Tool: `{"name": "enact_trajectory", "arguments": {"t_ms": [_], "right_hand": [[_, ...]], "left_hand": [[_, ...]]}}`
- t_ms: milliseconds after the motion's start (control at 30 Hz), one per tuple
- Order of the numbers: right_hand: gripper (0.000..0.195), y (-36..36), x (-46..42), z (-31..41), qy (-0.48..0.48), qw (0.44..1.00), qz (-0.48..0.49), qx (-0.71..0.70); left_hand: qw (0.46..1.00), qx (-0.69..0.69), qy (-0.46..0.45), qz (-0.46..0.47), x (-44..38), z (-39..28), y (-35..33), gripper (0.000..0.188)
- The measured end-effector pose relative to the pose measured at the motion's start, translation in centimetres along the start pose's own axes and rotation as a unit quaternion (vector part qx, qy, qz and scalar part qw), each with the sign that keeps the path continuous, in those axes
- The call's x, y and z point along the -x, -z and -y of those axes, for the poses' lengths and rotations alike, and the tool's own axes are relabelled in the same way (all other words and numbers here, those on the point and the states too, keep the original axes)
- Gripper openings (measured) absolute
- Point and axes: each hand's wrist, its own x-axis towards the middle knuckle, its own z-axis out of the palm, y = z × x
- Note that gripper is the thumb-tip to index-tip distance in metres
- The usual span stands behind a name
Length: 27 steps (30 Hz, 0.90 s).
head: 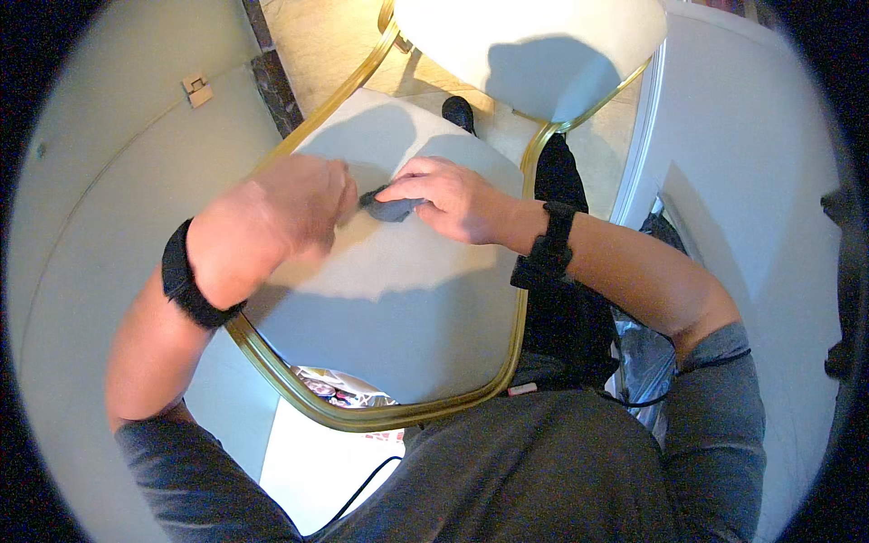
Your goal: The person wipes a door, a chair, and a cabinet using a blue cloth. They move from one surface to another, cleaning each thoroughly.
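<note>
A dark grey piece of cloth (392, 208) is pinched between the thumb and fingers of my right hand (456, 198). It lies against the pale upholstered panel (434, 326) of a gold-framed chair, over its upper middle. Just left of the cloth is my left hand (282, 207), blurred, with its fingers curled. Whether it holds anything small is hidden. The chair's gold frame (366, 417) curves around the panel, close against my body. Beyond it is another pale padded part (441, 41) with gold trim, brightly lit.
A pale wall or door panel with a metal hinge (197, 90) stands on the left. To the right is a white panel (733, 170), with a plastic bag (641, 353) low beside my leg. Tiled floor (326, 41) shows at the top. A black cable (366, 485) runs below.
</note>
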Motion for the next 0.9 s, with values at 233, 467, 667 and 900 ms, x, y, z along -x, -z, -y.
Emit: {"name": "enact_trajectory", "arguments": {"t_ms": [233, 467, 667, 900], "right_hand": [[0.048, -1.1, -4.6, -1.0, -0.144, 0.985, -0.037, 0.088], [0.047, 0.1, -3.3, 1.0, -0.116, 0.993, 0.012, 0.005], [0.043, 0.7, -10.0, -4.3, -0.228, 0.965, -0.097, 0.09], [0.042, -1.5, -8.7, -5.4, -0.073, 0.993, -0.062, 0.072]], "left_hand": [[0.978, 0.067, -0.12, -0.157, -7.5, 6.2, -3.1, 0.054], [0.982, 0.057, -0.132, -0.12, -7.5, 7.6, -3.0, 0.051], [0.978, 0.093, -0.121, -0.143, -5.7, 7.5, -1.9, 0.05], [0.993, 0.064, -0.075, -0.06, -5.7, 7.0, -0.9, 0.069]]}}
